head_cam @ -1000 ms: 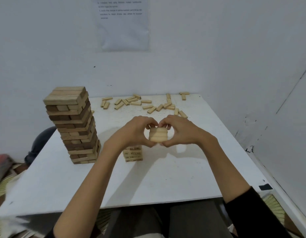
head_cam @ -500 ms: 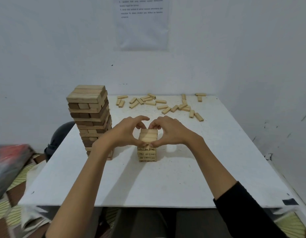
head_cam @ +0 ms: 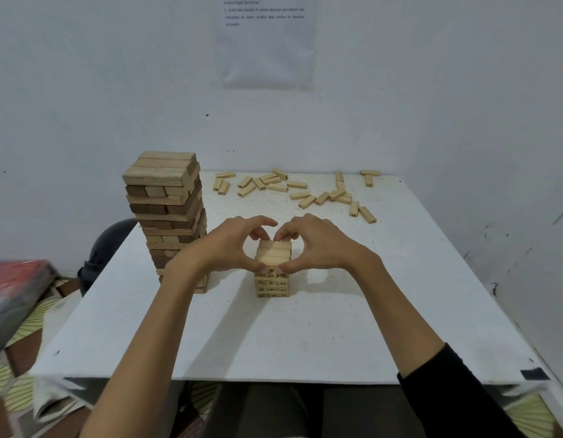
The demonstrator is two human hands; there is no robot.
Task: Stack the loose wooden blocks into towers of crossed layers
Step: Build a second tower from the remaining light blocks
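Head view looks down on a white table [head_cam: 305, 336] set against a wall corner. At its middle stands a small tower [head_cam: 272, 284] of pale numbered blocks in crossed layers. The left hand [head_cam: 229, 245] and the right hand [head_cam: 318, 245] meet over it, and their fingers [head_cam: 258, 221] and thumbs curl round the top layer [head_cam: 273, 254], grasping it from both sides, thumbs on the near face. Whether that layer already rests fully on the tower cannot be told. A tall tower [head_cam: 169, 213] of mixed light and dark blocks stands to the left, near the left forearm. Loose blocks [head_cam: 300, 195] lie scattered along the far edge. A sheet of paper [head_cam: 264, 42] hangs on the wall.
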